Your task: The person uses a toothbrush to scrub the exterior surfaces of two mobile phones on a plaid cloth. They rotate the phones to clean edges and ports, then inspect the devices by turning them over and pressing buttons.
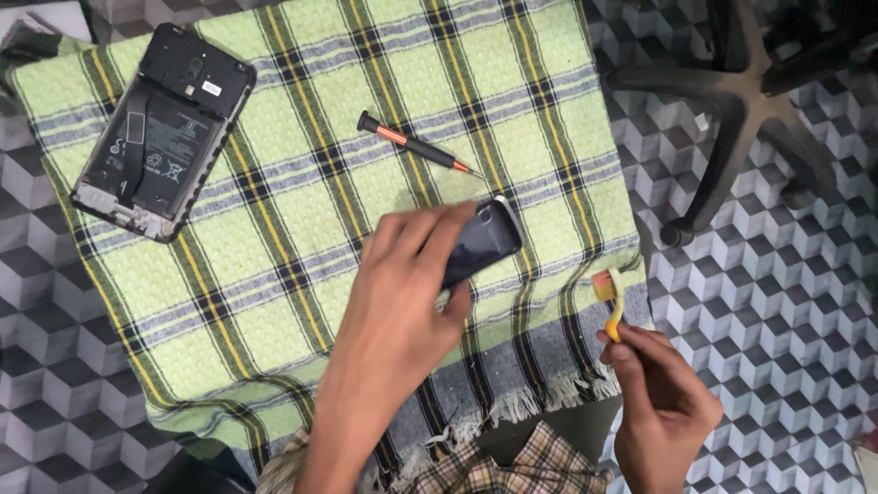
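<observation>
My left hand grips a dark glossy phone back cover, holding it just above the green plaid cloth. Off the cloth's right edge, my right hand holds a small yellow toothbrush upright, its bristled head pointing up. An opened phone with its battery exposed lies at the cloth's far left. A black and orange screwdriver rests on the cloth just beyond the cover, tip pointing right.
The cloth covers a low table, its fringed edge toward me. A black office chair base stands at the far right on a cube-patterned floor. My checked clothing shows at the bottom.
</observation>
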